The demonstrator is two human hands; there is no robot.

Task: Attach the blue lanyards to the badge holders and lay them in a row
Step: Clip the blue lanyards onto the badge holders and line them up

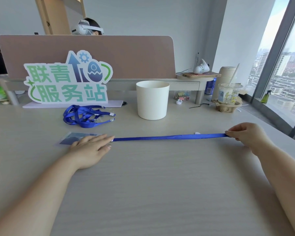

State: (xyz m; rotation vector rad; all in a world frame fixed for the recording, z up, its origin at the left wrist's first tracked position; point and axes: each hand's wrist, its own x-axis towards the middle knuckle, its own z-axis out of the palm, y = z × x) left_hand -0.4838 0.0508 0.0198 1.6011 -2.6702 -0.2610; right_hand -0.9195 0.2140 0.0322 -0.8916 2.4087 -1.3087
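Note:
One blue lanyard (169, 137) lies stretched straight across the table from left to right. My left hand (90, 147) rests flat with straight fingers on a clear badge holder (71, 138) with a dark card inside, covering its right part and the lanyard's left end. My right hand (245, 133) pinches the lanyard's right end just above the table. A tangled heap of several more blue lanyards (87, 116) lies farther back on the left.
A white cylindrical bin (152, 99) stands behind the stretched lanyard. A green and blue cut-out sign (66, 80) stands at the back left before a desk divider (126, 53). A drink cup in a carrier (228, 96) sits at the back right near the window.

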